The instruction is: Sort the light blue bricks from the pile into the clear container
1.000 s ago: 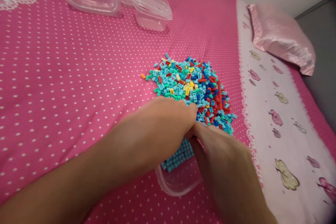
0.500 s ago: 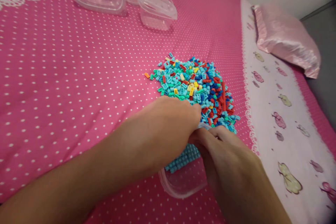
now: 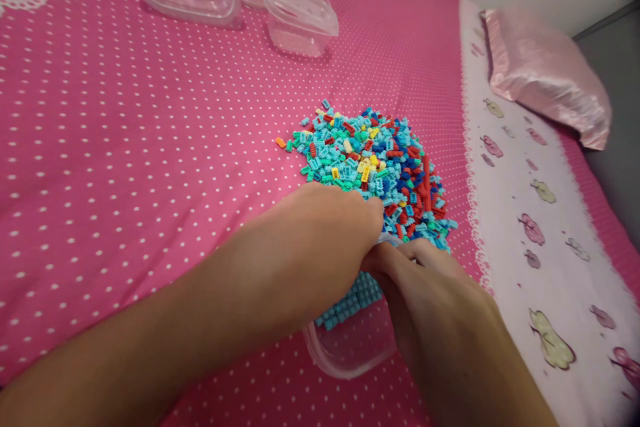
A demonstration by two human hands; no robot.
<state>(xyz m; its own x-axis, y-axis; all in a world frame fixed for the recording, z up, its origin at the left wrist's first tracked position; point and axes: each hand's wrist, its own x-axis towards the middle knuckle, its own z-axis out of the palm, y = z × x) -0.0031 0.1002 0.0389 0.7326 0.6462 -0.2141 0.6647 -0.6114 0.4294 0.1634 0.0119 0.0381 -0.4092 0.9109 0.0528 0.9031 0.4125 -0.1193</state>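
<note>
My left hand (image 3: 330, 230) is closed, its fingertips hidden behind the knuckles. My right hand (image 3: 430, 293) meets it with bent fingers and the thumb tucked in. Whatever is pinched between them does not show. Both hover over a clear plastic container (image 3: 345, 370), whose far rim peeks out between them. Inside the container lies a light-blue block of joined toy bricks (image 3: 350, 307), partly covered by my left wrist. Just beyond my hands spreads a heap of small loose building bricks (image 3: 365, 147) in light blue, green, red, dark blue and yellow.
Clear plastic containers (image 3: 300, 20) stand at the upper left on the pink dotted bedspread (image 3: 150, 113). A shiny pink pillow (image 3: 545, 73) rests at the upper right, near the wall. One orange brick (image 3: 281, 143) lies at the heap's left edge.
</note>
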